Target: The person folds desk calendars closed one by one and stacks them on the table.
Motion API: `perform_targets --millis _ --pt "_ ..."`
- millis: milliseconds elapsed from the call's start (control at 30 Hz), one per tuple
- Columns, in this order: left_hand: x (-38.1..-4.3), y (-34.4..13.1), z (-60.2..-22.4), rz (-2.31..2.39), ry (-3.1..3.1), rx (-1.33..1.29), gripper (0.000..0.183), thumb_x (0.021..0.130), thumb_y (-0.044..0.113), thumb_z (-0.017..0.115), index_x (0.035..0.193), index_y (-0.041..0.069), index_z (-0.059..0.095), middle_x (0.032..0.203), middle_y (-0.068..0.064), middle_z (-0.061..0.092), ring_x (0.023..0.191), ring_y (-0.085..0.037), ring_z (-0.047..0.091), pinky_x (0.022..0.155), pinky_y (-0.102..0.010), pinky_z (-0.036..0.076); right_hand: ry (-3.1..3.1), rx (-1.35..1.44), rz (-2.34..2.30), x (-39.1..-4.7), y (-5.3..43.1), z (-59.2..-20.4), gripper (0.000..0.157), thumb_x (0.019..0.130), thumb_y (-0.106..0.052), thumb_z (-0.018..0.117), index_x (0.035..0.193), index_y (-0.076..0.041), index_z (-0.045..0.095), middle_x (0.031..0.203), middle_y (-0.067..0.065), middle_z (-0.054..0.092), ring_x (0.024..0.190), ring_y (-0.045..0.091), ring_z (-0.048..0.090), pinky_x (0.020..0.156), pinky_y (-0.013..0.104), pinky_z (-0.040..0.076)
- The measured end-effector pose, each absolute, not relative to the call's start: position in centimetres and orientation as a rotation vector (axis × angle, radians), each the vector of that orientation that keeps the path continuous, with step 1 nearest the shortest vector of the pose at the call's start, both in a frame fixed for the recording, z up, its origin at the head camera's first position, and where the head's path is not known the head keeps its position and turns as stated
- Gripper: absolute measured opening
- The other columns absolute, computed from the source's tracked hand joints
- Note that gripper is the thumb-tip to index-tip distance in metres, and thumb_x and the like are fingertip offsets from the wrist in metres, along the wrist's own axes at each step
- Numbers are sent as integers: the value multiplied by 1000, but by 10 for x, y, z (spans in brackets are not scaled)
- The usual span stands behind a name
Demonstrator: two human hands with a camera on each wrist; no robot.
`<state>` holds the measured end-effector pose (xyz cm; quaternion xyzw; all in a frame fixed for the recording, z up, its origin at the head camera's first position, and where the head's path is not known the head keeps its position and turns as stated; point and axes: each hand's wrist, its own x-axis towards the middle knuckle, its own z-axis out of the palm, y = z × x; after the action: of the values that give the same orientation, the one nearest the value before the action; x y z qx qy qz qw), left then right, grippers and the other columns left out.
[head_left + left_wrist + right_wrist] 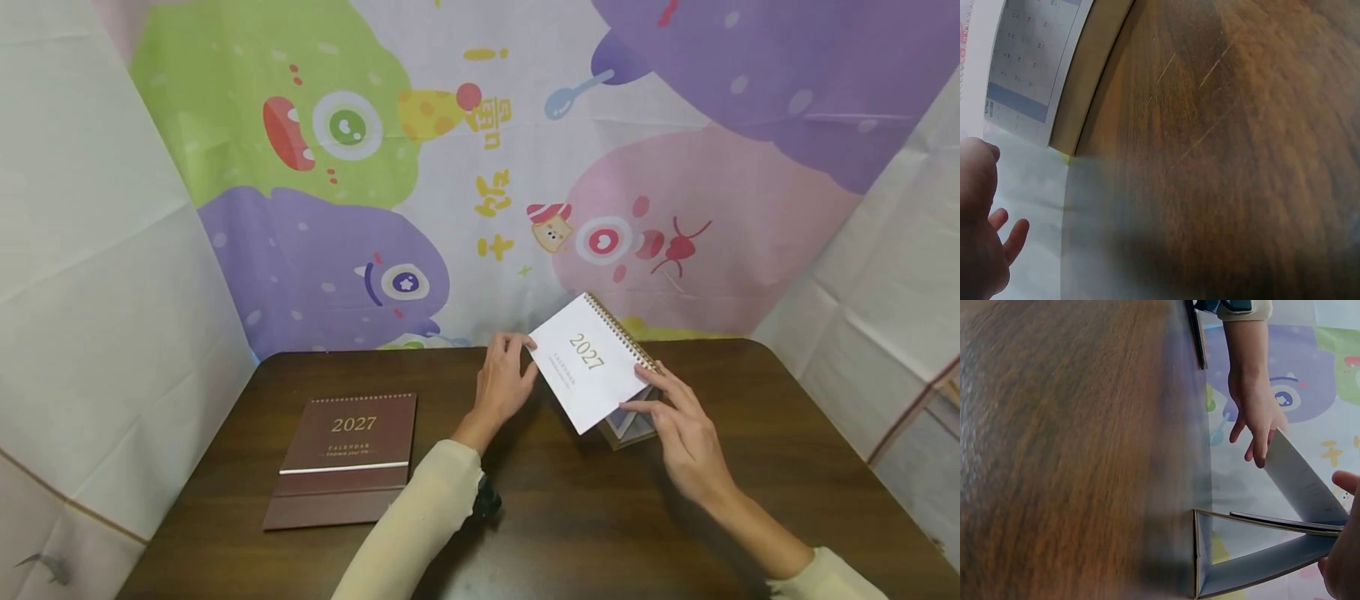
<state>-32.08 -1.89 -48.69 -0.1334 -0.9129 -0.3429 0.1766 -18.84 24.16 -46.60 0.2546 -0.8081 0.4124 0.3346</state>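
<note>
A white 2027 desk calendar (573,362) with a gold spiral binding stands tilted near the table's back edge. Its white front sheet is swung out from the stand, as the right wrist view shows. The left hand (502,379) pinches the sheet's free corner between thumb and fingers. At the bound end, the right hand (690,442) grips the calendar, one finger near the spiral and another digit at the sheet's corner. Printed month pages (1032,56) show behind the sheet in the left wrist view. From the right, the folded stand (1260,565) looks open and hollow.
A maroon 2027 calendar (345,458) lies on the left of the dark wooden table (570,533). Behind the table hangs a cartoon-printed cloth (510,300). White cloth sheets (127,275) enclose both sides.
</note>
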Motion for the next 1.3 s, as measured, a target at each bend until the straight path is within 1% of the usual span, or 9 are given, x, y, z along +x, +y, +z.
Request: perform_targets --millis 133,267,633,833,1000,1067,1133,1233,1300 --pt "-319 -19 -487 -956 -2637 -419 23 108 20 74 131 19 72 147 -12 63 134 -33 66 93 -57 65 -2109 653 1083 -188 242 -466 42 107 12 48 109 -3 88 155 26 68 168 -1 37 136 13 25" --pt "-317 -20 -486 -944 -2671 -458 19 111 23 71 129 20 75 147 -9 67 134 -30 68 94 -55 65 -2108 648 1087 -187 242 -465 42 107 12 49 108 -5 88 154 25 69 167 0 38 136 15 25" --pt "-319 -20 -487 -975 -2718 -490 23 113 26 64 133 20 74 149 -9 68 144 -31 64 105 -57 63 -2107 651 1083 -186 241 -465 42 107 12 50 107 -6 88 154 26 69 167 -1 38 137 15 25" --pt "-322 -15 -478 -1019 -2710 -527 37 120 39 46 141 21 71 150 -9 68 143 -32 65 111 -57 60 -2102 658 1051 -186 243 -463 37 106 10 53 110 -5 87 157 23 69 169 4 38 137 16 25" --pt "-326 -9 -471 -1096 -2683 -574 52 123 46 32 153 19 65 159 -9 63 147 -33 63 117 -58 56 -2082 620 1047 -185 244 -459 34 108 7 52 120 0 83 162 21 65 170 7 38 138 19 26" --pt "-328 -6 -470 -1158 -2670 -594 58 124 47 27 158 16 62 163 -11 61 151 -35 61 122 -59 53 -2059 598 1068 -184 242 -458 36 107 8 52 130 2 79 166 22 61 169 6 39 138 18 27" --pt "-330 -4 -470 -1239 -2654 -623 63 124 47 23 161 12 59 166 -15 58 155 -38 57 127 -61 48 -2040 570 1098 -183 239 -458 45 105 9 52 146 4 70 171 23 55 169 4 38 136 17 28" --pt "-346 -2 -486 -1370 -2614 -686 74 122 57 16 169 10 49 174 -16 51 164 -37 48 137 -57 38 -2019 532 1135 -180 233 -461 67 101 13 53 167 4 47 179 28 40 168 -1 35 133 12 30" --pt "-356 2 -494 -1459 -2593 -702 78 120 61 14 174 11 43 179 -15 45 169 -36 41 141 -55 31 -2033 508 1155 -178 228 -464 78 101 14 53 175 2 32 182 30 31 168 -5 30 131 8 29"
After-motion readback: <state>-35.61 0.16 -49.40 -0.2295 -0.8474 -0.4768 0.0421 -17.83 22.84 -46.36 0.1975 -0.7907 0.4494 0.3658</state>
